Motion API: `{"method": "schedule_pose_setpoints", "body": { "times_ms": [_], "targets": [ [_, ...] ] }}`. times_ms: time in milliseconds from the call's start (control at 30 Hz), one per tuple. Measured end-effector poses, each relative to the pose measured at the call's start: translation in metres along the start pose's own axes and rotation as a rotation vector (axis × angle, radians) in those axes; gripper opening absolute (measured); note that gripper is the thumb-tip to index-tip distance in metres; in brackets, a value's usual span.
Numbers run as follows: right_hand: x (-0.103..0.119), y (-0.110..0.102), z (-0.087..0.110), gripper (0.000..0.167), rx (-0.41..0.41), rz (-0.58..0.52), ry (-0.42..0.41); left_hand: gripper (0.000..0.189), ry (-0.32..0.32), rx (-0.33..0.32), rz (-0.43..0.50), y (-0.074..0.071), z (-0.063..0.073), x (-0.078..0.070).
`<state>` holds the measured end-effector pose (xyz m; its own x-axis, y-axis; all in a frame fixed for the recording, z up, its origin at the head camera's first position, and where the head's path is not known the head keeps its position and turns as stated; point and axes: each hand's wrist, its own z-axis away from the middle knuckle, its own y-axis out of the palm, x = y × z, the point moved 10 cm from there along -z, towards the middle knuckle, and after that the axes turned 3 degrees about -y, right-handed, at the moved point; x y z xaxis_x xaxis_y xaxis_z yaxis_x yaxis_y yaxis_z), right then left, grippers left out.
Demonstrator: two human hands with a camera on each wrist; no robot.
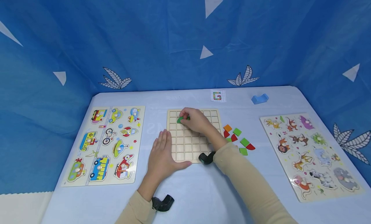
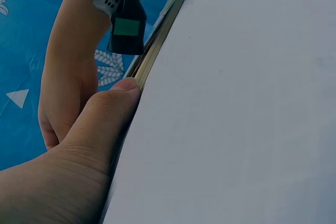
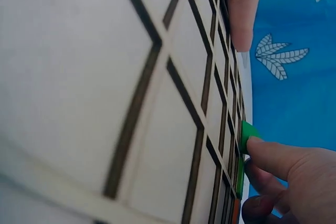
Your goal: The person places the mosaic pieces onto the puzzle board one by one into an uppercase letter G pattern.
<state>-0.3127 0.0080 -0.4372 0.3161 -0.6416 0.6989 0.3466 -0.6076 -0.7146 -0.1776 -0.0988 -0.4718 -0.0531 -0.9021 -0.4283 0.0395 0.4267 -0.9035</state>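
Note:
A wooden grid board (image 1: pixel 179 148) lies flat in the middle of the table. My right hand (image 1: pixel 197 121) is over its far rows and pinches a small green piece (image 1: pixel 180 120) close to the grid. In the right wrist view the thumb presses on that green piece (image 3: pixel 247 134), with another green piece and an orange piece (image 3: pixel 235 211) lying in the squares beside it, partly hidden by the fingers. My left hand (image 1: pixel 162 156) lies spread at the board's near left corner, fingers straight along the left side and thumb (image 2: pixel 113 103) against the near edge.
Loose green, red and orange pieces (image 1: pixel 244 142) lie right of the board. A pattern card (image 1: pixel 218 96) and a blue block (image 1: pixel 260 98) sit at the back. A vehicle puzzle (image 1: pixel 139 121) is on the left, an animal puzzle (image 1: pixel 285 166) on the right.

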Motion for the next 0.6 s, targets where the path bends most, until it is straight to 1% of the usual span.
{"method": "schedule_pose_setpoints", "body": {
  "times_ms": [167,367,533,600],
  "targets": [
    [0.0023,0.0007,-0.0003,0.008,-0.003,0.047,-0.008,0.141,0.003,-0.003,-0.002,0.0008,-0.0001,0.0003],
    [0.0017,0.0005,0.0010,0.015,0.004,0.110,0.000,0.141,0.004,0.001,-0.009,0.0011,-0.0003,0.0000],
    [0.0047,0.0022,0.0026,0.016,0.021,0.147,-0.023,0.141,0.001,0.003,-0.010,0.0005,0.0001,-0.0003],
    [0.0064,0.0020,0.0040,0.016,0.030,0.145,-0.034,0.141,0.001,0.003,-0.012,0.0004,0.0003,-0.0006]
  ]
}}
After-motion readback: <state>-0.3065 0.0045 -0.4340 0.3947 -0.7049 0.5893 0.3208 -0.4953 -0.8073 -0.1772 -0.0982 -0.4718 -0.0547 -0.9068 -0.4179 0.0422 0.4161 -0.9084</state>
